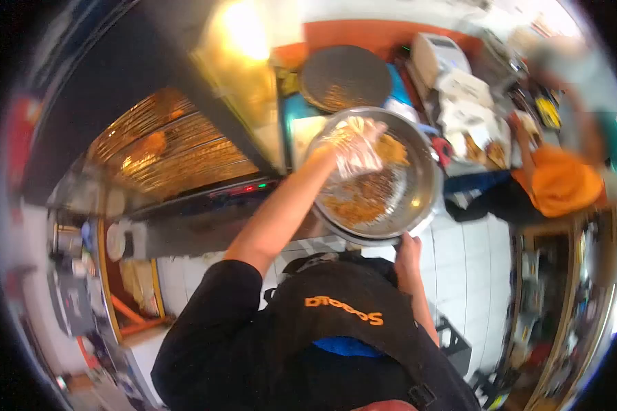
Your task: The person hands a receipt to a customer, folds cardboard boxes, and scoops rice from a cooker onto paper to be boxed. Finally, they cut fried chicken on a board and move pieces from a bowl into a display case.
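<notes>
A large round metal bowl (425,175) is held in front of my body, with brown and orange crumbly food (363,198) spread over its bottom. Over the upper left part of the bowl is my left hand (355,147), in a clear plastic glove; its fingers are smeared, and whether it holds anything cannot be made out. My right hand (408,252), bare, grips the bowl's rim at the lower right. Just beyond the bowl lies a dark round plate (346,72) with some orange crumbs on it.
At the left stands a lit glass cabinet (171,140) with wire racks and browned food. A person in an orange top (562,178) works at the right counter, near paper-lined food and a white device (440,58). Shelves flank the tiled floor (469,274).
</notes>
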{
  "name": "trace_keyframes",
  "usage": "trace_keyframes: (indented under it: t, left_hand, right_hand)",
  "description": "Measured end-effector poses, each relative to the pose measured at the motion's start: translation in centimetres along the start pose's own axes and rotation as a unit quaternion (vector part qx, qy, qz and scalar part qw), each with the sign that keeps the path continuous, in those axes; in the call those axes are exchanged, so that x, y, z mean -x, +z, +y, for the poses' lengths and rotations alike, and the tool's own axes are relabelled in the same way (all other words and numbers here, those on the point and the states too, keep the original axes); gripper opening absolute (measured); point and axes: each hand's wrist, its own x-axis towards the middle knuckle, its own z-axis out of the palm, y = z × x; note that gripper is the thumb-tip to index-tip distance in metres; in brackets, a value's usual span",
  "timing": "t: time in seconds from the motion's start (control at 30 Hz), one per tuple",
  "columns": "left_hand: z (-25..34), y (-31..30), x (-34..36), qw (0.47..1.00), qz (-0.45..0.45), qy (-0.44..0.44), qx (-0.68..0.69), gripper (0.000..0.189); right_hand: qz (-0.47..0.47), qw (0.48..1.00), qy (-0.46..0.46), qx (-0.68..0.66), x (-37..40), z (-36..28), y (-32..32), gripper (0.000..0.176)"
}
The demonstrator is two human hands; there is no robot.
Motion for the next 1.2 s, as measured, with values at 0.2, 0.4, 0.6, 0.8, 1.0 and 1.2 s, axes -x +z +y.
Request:
trace_keyframes:
  t: [0.2,0.4,0.6,0.8,1.0,1.2]
  left_hand:
    - [0.4,-7.1,19.6,0.951,0.231,-0.010,0.206,0.072]
    - [-0.8,-11.9,30.3,0.838,0.493,-0.223,-0.065,0.063]
    - [-4.4,-16.5,29.6,0.753,0.483,-0.391,-0.216,0.047]
    - [-1.7,-21.5,27.2,0.756,0.362,-0.455,-0.301,0.076]
    - [-13.1,-19.0,25.8,0.728,0.587,-0.284,-0.211,0.022]
    - [-10.7,-12.8,32.6,0.629,0.753,-0.193,0.033,0.020]
  right_hand:
    - [-0.022,1.000,-0.008,-0.014,-0.8,0.4,-1.0,0.025]
    - [-0.037,0.999,-0.014,-0.021,-0.6,-0.3,-0.5,0.025]
    - [-0.027,0.999,-0.027,-0.021,-0.6,-0.1,0.2,0.020]
    - [-0.003,0.998,-0.039,-0.042,0.1,0.5,1.0,0.021]
    - [-0.035,0.998,-0.039,-0.030,-0.1,1.8,-0.4,0.023]
    - [-0.090,0.996,-0.011,0.011,1.8,1.8,-0.8,0.023]
